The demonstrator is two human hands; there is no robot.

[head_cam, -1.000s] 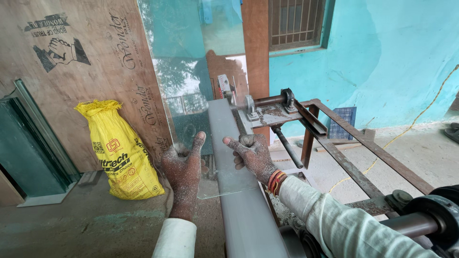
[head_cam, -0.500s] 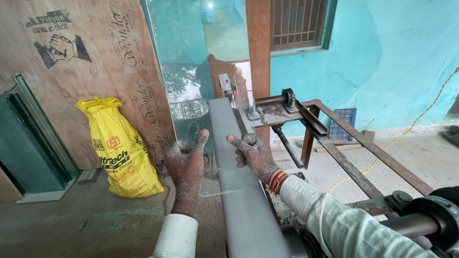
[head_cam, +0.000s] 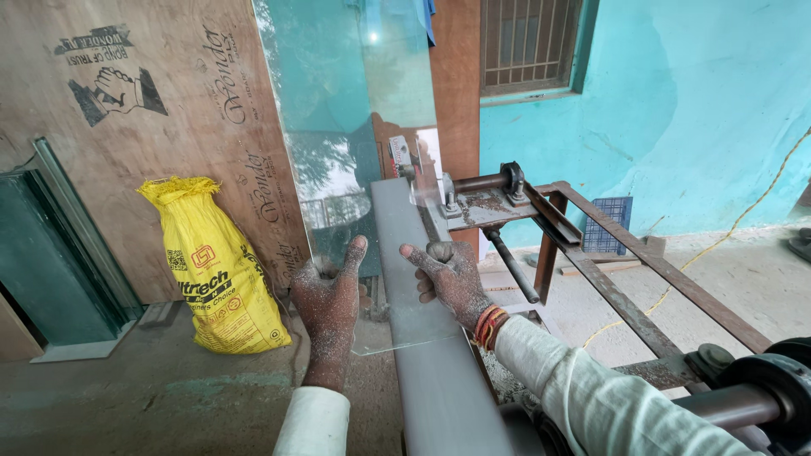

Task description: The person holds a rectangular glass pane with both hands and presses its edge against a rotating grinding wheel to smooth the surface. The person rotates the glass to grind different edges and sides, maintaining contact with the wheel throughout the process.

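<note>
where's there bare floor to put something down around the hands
Bare concrete floor lies left of the left hand, in front of the yellow sack. More floor lies beyond the rusty metal frame. It is crowded around the right hand: the grey belt, a glass sheet, and rollers sit close together.

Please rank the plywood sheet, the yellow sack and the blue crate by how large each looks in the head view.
1. plywood sheet
2. yellow sack
3. blue crate, though it stands farther from the camera, so its true size is unsure.
</note>
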